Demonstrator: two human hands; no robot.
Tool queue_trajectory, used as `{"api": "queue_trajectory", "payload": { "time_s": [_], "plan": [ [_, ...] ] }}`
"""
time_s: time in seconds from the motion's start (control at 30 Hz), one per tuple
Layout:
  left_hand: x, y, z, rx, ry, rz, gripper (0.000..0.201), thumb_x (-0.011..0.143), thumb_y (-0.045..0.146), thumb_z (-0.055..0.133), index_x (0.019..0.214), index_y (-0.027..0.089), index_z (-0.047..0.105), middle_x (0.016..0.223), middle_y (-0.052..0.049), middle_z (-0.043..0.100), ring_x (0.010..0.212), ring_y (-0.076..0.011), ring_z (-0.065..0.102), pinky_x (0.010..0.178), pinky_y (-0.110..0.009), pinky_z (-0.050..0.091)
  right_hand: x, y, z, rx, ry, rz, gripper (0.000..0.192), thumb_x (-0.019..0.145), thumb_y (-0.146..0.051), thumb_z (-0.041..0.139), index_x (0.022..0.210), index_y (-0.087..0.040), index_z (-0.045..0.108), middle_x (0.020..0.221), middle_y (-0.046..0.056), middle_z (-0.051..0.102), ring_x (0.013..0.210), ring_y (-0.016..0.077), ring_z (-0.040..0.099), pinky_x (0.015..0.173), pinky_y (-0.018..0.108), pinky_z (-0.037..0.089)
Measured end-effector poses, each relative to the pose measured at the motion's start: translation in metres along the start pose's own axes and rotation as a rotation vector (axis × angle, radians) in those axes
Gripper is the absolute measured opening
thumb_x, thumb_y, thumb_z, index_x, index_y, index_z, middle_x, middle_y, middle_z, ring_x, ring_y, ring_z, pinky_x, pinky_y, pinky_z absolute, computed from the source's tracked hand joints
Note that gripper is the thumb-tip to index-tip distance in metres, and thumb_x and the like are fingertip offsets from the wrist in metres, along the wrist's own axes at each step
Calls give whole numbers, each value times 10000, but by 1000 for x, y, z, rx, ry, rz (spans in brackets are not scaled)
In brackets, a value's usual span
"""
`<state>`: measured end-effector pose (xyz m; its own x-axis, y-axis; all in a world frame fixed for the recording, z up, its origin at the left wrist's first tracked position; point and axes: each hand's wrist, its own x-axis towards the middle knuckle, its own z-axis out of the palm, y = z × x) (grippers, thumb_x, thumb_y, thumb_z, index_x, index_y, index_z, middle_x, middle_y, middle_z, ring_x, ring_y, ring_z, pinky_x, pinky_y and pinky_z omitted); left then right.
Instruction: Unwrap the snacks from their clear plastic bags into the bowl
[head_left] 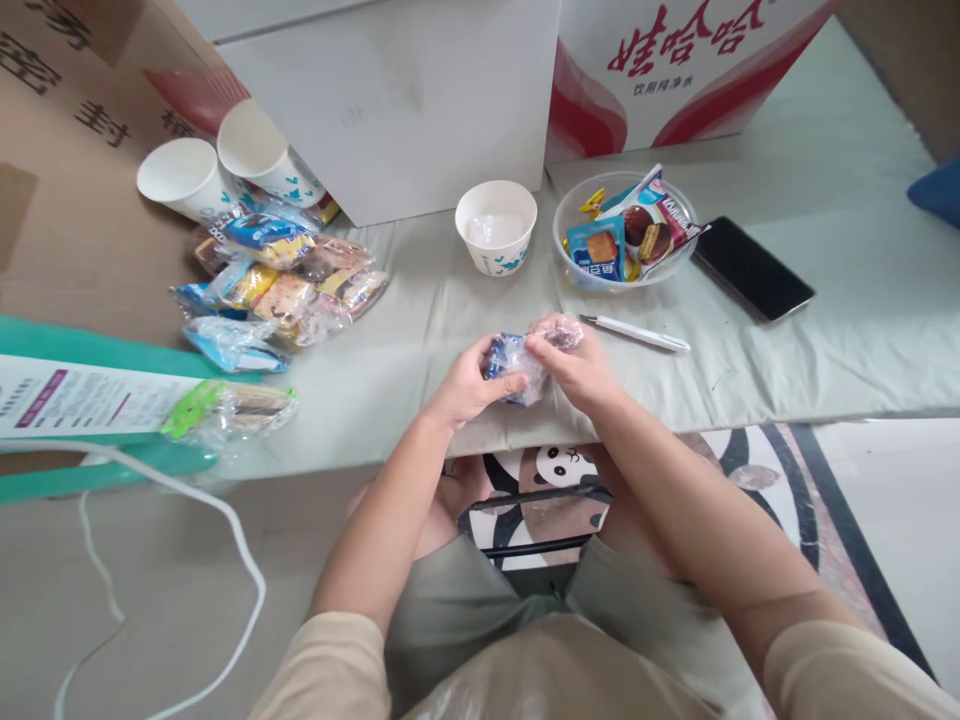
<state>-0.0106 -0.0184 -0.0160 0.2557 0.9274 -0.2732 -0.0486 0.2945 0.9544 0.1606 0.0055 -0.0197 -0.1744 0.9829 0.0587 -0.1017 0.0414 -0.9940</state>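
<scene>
Both my hands hold one small snack packet (516, 362) in clear and blue wrapping, just above the table's near edge. My left hand (466, 382) grips its left side, and my right hand (574, 362) pinches the crinkled wrapper at its right end. A paper cup (496, 226) stands beyond my hands. To its right a clear bowl (679, 268) holds several wrapped snacks (630, 232). A pile of wrapped snacks (281, 280) lies at the left of the table.
A white pen (634, 332) and a black phone (751, 268) lie right of my hands. Two paper cups (225, 170) lean at the back left by a cardboard box (75, 160). A white box (405, 100) and a red-and-white carton (675, 70) stand behind. A white cable (225, 530) hangs at the left.
</scene>
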Motion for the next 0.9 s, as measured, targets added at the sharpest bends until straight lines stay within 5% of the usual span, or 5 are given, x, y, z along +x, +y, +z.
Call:
{"api": "queue_trajectory", "payload": {
  "time_s": [0.17,0.33,0.63,0.8,0.9],
  "plan": [
    [-2,4,-6,-27,-150,29,572,576,397,943,1023,200,644,867,-8,629,762,-141,577,712,-262,469,-2,0,-5,-6,-29,92,577,671,-726,780,764,-220,519,634,-52,467,562,93,386,540,253,344],
    [0,0,-2,-136,-151,35,607,506,422,962,982,213,649,855,-11,637,765,-155,592,704,-275,465,-2,5,-3,202,3,93,672,608,-769,797,835,-259,423,703,-63,447,572,97,401,532,240,374],
    [3,-1,6,-299,-172,74,598,432,401,949,856,216,571,1413,-76,605,1165,-285,641,856,-337,535,-8,11,-7,33,-106,-7,378,773,-568,735,892,-237,597,984,44,636,908,180,599,825,345,512],
    [4,-3,9,-323,-112,71,605,487,444,905,936,237,557,1425,-91,603,1199,-308,649,890,-399,550,-6,13,-13,-59,135,26,239,790,-351,659,948,-246,514,837,-9,531,775,140,533,691,271,472],
    [5,-7,7,-329,-86,73,579,530,404,877,982,249,551,1277,-87,673,1139,-292,673,819,-385,555,-13,6,-21,-195,240,-117,197,820,-290,595,1002,-255,527,859,2,495,784,152,538,719,300,481]
  ]
}}
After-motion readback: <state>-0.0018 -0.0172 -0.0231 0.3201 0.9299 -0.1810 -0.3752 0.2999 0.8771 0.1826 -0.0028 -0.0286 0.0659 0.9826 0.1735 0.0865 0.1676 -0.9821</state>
